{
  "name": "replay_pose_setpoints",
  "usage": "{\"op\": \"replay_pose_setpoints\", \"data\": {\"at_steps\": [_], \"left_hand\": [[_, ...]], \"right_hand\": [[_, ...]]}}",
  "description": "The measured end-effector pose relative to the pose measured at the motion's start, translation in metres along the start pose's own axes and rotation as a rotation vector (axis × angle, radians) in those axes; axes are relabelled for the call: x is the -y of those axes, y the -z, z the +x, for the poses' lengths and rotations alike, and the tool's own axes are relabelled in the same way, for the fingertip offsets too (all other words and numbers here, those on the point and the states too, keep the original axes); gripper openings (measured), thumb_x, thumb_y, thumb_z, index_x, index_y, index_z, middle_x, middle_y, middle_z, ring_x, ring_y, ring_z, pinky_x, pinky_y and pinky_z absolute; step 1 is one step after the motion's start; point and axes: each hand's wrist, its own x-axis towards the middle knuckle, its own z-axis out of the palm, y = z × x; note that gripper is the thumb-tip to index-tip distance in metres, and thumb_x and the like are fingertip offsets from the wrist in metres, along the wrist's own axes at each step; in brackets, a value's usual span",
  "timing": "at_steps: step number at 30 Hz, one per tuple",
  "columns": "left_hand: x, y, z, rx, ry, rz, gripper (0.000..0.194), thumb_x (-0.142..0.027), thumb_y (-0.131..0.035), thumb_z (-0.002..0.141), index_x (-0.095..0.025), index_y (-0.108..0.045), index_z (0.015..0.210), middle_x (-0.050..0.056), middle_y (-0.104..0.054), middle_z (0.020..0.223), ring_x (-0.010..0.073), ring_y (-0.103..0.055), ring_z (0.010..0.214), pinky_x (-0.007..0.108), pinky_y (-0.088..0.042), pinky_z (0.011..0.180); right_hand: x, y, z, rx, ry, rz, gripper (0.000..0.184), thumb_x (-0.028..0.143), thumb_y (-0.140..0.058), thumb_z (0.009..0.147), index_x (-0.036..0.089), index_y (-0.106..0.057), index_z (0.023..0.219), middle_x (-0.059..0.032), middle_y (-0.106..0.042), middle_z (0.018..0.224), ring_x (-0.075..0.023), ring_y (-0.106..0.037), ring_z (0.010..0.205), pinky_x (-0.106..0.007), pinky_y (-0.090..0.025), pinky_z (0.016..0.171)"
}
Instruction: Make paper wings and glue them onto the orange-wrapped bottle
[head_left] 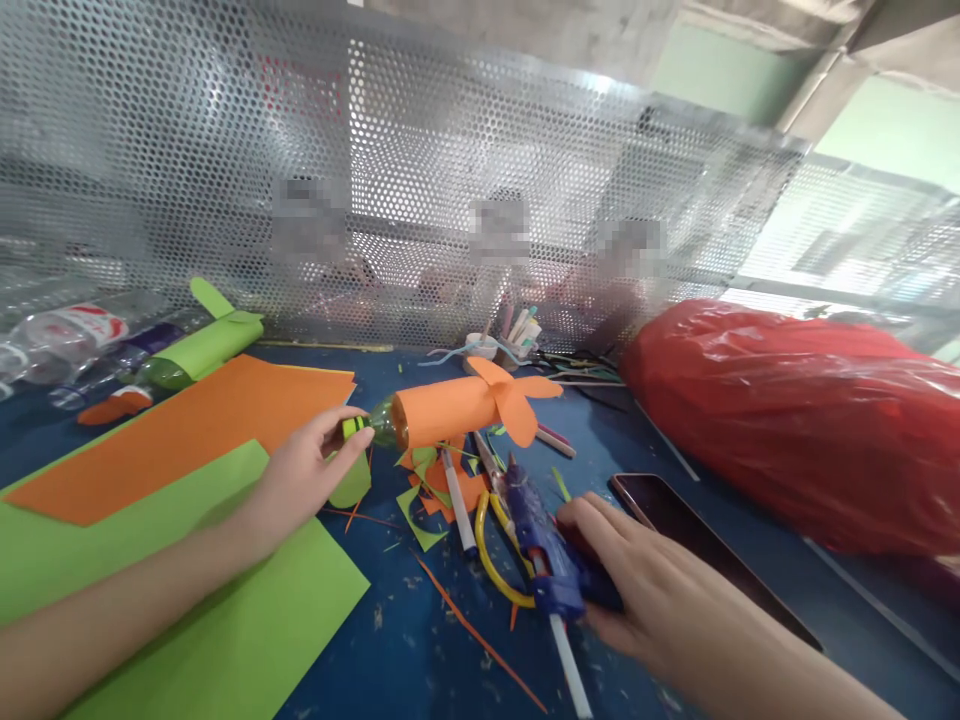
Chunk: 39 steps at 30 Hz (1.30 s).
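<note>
My left hand (315, 460) pinches the capped neck of a plastic bottle (450, 410) wrapped in orange paper, with orange petal-like fins at its far end. The bottle lies on its side, pointing right. My right hand (630, 560) grips the handle of a blue glue gun (541, 545), a white glue stick poking from its rear. Just left of the gun are yellow-handled scissors (484, 550), partly hidden beneath it, and a marker (459, 500). Orange and green paper scraps (424, 515) lie under the bottle.
Green sheets (225, 620) and orange sheets (187, 430) cover the left side. Behind them rest a green-wrapped bottle (206, 350) and clear bottles (67, 340). A phone (705, 550) and red plastic bag (795, 430) occupy the right. Pen cups (481, 347) stand before a perforated metal screen (450, 180).
</note>
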Motion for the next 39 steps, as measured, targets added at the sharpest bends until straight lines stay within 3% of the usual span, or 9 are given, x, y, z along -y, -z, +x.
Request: {"op": "replay_pose_setpoints", "data": {"at_steps": [2,5,13,18,23,26,29,35,39], "left_hand": [[0.002,0.002,0.005,-0.012,0.01,-0.043,0.044,-0.055,-0.056,0.083,-0.02,-0.06,0.109,0.007,-0.071,0.096,0.0275,-0.068,0.091,0.04,-0.051,0.08],[0.005,0.002,0.009,-0.027,0.028,-0.105,0.046,-0.055,-0.057,0.082,-0.017,-0.058,0.108,0.01,-0.071,0.098,0.0279,-0.069,0.094,0.041,-0.051,0.086],[0.005,0.0,0.008,-0.044,0.041,-0.182,0.042,-0.052,-0.06,0.08,-0.018,-0.059,0.105,0.01,-0.072,0.1,0.0282,-0.069,0.096,0.044,-0.051,0.09],[0.003,0.002,0.008,-0.063,0.043,-0.17,0.041,-0.051,-0.06,0.081,-0.018,-0.06,0.105,0.01,-0.071,0.102,0.0287,-0.068,0.097,0.044,-0.05,0.089],[0.002,0.003,0.009,-0.089,0.039,-0.163,0.039,-0.05,-0.058,0.083,-0.018,-0.062,0.105,0.008,-0.07,0.097,0.0277,-0.068,0.093,0.041,-0.05,0.086],[0.005,0.003,0.01,-0.095,0.035,-0.182,0.04,-0.052,-0.058,0.083,-0.018,-0.062,0.105,0.007,-0.07,0.094,0.0271,-0.067,0.092,0.04,-0.05,0.085],[0.009,0.004,0.011,-0.121,0.039,-0.193,0.044,-0.056,-0.058,0.083,-0.018,-0.062,0.106,0.006,-0.069,0.094,0.0275,-0.067,0.093,0.04,-0.05,0.085],[0.014,0.007,0.014,-0.201,0.033,-0.208,0.045,-0.054,-0.056,0.085,-0.017,-0.059,0.111,0.008,-0.067,0.1,0.0274,-0.065,0.096,0.04,-0.049,0.087],[0.016,0.007,0.015,-0.205,0.022,-0.211,0.044,-0.052,-0.054,0.085,-0.017,-0.059,0.111,0.008,-0.067,0.103,0.0263,-0.066,0.096,0.039,-0.049,0.087]], "right_hand": [[-0.008,-0.013,-0.011,-0.062,0.066,-0.131,0.04,0.029,-0.058,0.084,0.017,-0.05,0.121,-0.0171,-0.069,0.11,-0.03,-0.072,0.088,-0.036,-0.059,0.069],[-0.017,-0.027,-0.023,-0.083,0.079,-0.235,0.029,0.028,-0.052,0.087,0.014,-0.052,0.113,-0.0188,-0.07,0.103,-0.0283,-0.073,0.083,-0.034,-0.059,0.065],[-0.037,-0.038,-0.035,0.01,-0.013,-0.208,0.042,0.033,-0.048,0.087,0.013,-0.053,0.123,-0.0195,-0.068,0.117,-0.0317,-0.067,0.104,-0.043,-0.056,0.083],[-0.039,-0.021,-0.022,0.008,0.021,-0.205,0.039,0.041,-0.048,0.09,0.016,-0.058,0.118,-0.0173,-0.067,0.116,-0.0323,-0.065,0.106,-0.047,-0.053,0.085],[-0.009,0.016,0.021,-0.008,-0.005,-0.204,0.021,0.033,-0.049,0.089,0.02,-0.065,0.093,-0.0117,-0.07,0.091,-0.0281,-0.067,0.078,-0.043,-0.052,0.071],[0.024,0.015,0.058,0.153,0.127,-0.009,0.01,0.021,-0.055,0.091,0.02,-0.065,0.091,-0.004,-0.07,0.081,-0.0206,-0.067,0.074,-0.031,-0.053,0.067],[0.054,-0.006,0.1,0.228,0.294,0.032,0.015,0.018,-0.053,0.096,0.016,-0.064,0.105,-0.0061,-0.072,0.094,-0.0195,-0.068,0.087,-0.029,-0.054,0.076],[0.087,-0.06,0.172,0.194,0.356,-0.013,0.033,0.004,-0.059,0.087,0.004,-0.056,0.12,-0.0132,-0.067,0.111,-0.0213,-0.065,0.1,-0.031,-0.052,0.087],[0.095,-0.087,0.196,0.183,0.329,-0.054,0.027,0.026,-0.059,0.095,0.014,-0.058,0.118,-0.0083,-0.063,0.115,-0.021,-0.065,0.094,-0.04,-0.056,0.08]]}}
